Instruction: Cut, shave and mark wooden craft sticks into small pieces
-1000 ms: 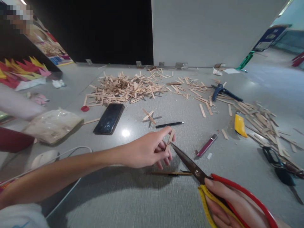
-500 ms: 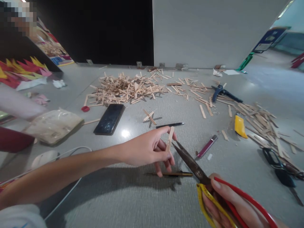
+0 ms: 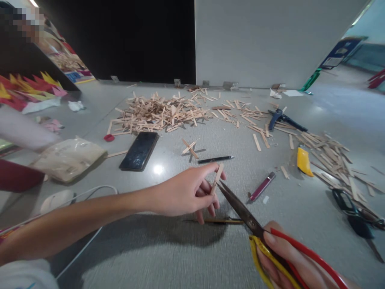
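My left hand [image 3: 189,190] pinches a short wooden stick [image 3: 217,178] between thumb and fingers near the centre. My right hand [image 3: 288,251] is wrapped round the red and yellow handles of a pair of scissors [image 3: 245,210]. The blades look nearly closed, with their tips beside the stick's lower part. Below my left hand a thin brownish tool [image 3: 224,220] lies on the table. Just above it are a black pen [image 3: 215,159] and a few crossed sticks [image 3: 190,148].
A heap of wooden sticks [image 3: 162,112] lies at the back, and more sticks [image 3: 333,156] are at the right. Around are a phone [image 3: 139,151], plastic bag [image 3: 70,158], purple cutter [image 3: 262,186], yellow object [image 3: 304,160], blue clamp tool [image 3: 284,119] and keys [image 3: 356,214].
The stick in my left hand has tilted a little further to the right at its top. The scissor blades have come closer together, and their tips sit slightly lower.
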`<state>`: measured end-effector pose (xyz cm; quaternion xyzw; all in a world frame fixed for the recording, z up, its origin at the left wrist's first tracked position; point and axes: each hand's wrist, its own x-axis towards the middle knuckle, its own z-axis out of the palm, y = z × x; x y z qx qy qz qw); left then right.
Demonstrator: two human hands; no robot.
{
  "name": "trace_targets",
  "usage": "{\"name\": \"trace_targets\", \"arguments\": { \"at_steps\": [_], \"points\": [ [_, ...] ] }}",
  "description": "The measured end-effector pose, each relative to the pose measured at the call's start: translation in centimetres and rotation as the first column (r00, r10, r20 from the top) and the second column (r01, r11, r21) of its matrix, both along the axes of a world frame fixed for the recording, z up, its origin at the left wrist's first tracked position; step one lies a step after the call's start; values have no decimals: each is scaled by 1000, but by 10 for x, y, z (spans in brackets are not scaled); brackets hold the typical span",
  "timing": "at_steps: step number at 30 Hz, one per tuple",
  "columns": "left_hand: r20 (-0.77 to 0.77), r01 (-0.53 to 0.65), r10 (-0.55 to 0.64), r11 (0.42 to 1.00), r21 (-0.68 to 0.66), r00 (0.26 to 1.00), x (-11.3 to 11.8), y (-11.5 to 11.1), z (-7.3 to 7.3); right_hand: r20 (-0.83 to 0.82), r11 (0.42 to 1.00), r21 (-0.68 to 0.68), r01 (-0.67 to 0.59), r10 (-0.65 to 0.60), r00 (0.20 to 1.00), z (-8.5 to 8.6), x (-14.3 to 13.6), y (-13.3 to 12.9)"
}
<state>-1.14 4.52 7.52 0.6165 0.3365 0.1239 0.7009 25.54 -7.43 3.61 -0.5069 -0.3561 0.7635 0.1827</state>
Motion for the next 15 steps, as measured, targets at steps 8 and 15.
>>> {"name": "trace_targets", "arguments": {
  "at_steps": [8, 15],
  "points": [
    [-38, 37, -34, 997, 73, 999, -3, 4, 0, 81, 998, 65, -24, 18, 997, -5, 4, -5],
    [-75, 63, -56, 994, 92, 996, -4, 4, 2, 105, 990, 90, -113, 103, 989, 7, 7, 2]
  ]
}}
